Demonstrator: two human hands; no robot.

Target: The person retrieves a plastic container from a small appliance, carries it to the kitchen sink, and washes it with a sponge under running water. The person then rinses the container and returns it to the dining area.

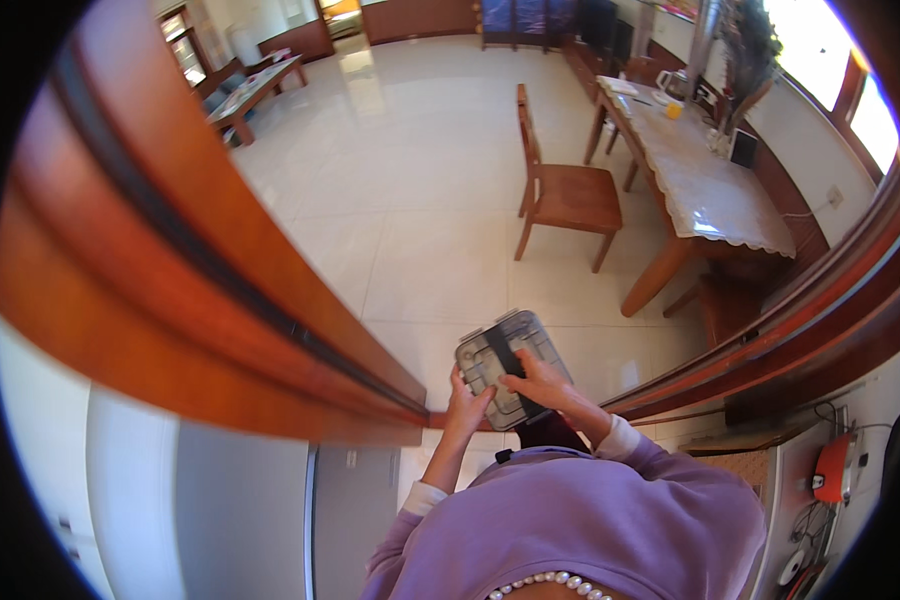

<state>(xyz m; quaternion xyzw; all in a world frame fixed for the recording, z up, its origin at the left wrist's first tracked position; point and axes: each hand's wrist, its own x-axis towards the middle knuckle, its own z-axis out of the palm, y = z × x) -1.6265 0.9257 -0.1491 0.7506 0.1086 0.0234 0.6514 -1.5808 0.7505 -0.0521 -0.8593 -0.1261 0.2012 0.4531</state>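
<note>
A rectangular lidded container (478,360) with a see-through, ribbed lid and a dark band across it is held in front of my body, tilted. My left hand (468,401) grips its near left edge, with the thumb on top of the lid. My right hand (541,382) lies over the lid's right part, its fingers on the dark band and the palm towards the near right edge. What the container holds cannot be made out. Both hands touch it, above the threshold of a doorway.
A wooden door frame (270,315) rises on the left, another (727,352) on the right. Ahead on the tiled floor stand a wooden chair (576,196) and a cloth-covered table (720,202). A low table (259,90) is far left. An orange-red cooker (834,466) sits right.
</note>
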